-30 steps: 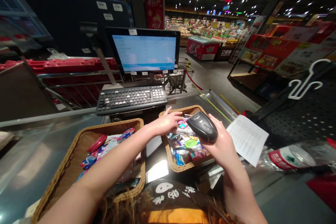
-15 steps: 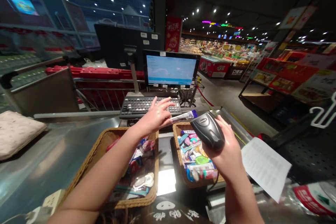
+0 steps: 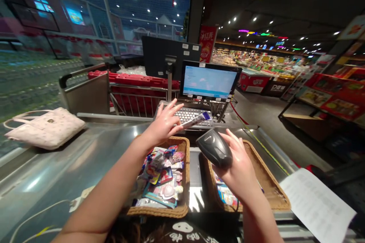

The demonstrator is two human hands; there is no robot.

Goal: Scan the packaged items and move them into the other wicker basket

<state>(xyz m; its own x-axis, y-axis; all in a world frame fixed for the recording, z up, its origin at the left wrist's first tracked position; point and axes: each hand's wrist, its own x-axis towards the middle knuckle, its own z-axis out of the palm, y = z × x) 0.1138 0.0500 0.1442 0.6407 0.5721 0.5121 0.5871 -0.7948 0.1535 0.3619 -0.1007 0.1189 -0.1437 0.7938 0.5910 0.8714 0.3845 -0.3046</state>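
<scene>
My left hand (image 3: 164, 123) pinches a small white and purple packet (image 3: 196, 120) and holds it up in front of the keyboard (image 3: 190, 115). My right hand (image 3: 236, 167) grips a black handheld barcode scanner (image 3: 214, 147), whose head points toward the packet from a short way below and to the right. Both hands hover over two wicker baskets on the steel checkout counter. The left basket (image 3: 182, 209) holds several small colourful packets. The right basket (image 3: 270, 190) is partly hidden by my right hand and shows a few packets.
A lit screen (image 3: 209, 82) stands behind the keyboard. A cream handbag (image 3: 45, 131) lies on the counter (image 3: 62, 167) at the far left. A printed paper sheet (image 3: 318, 205) sits at the lower right. Red carts (image 3: 137, 83) and store shelves (image 3: 336, 95) fill the background.
My left hand took a packet from the right basket and lifted it toward the keyboard. The scanner hand stayed near it. My head turned left, so the handbag came into view.
</scene>
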